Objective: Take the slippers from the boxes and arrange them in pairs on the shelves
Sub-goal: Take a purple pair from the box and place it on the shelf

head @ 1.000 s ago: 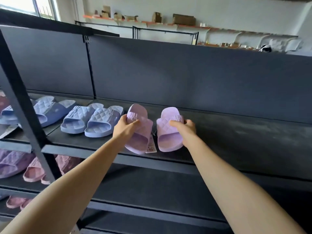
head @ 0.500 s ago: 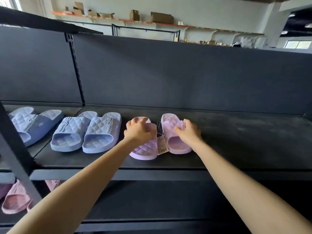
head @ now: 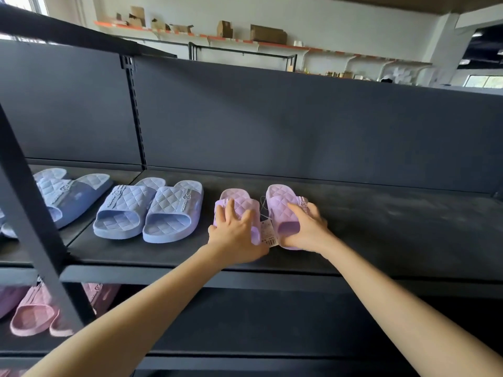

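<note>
1. Hands first: the left hand (head: 235, 235) lies spread with its fingers fairly straight, pressing on the strap of the left lilac slipper (head: 239, 202). The right hand (head: 306, 231) grips the right lilac slipper (head: 280, 202), thumb over the strap and fingers round its outer side.
2. Both slippers sit on the dark shelf (head: 381, 235), toes towards the back panel, just right of the blue pair (head: 148, 210).
3. To finish this step well, I would square them to the blue pair: heels on one line near the front edge, sides parallel, a small gap between.
4. A paper price tag (head: 268, 236) on a thin string lies between the two heels. It is best tucked flat so it cannot wedge them apart.
5. The slippers look like soft moulded foam, matte, with quilted diamond embossing on strap and footbed. They would likely give under pressure, so slide rather than squeeze.
6. The shelf surface looks matte and faintly gritty, so it may drag a little.
</note>
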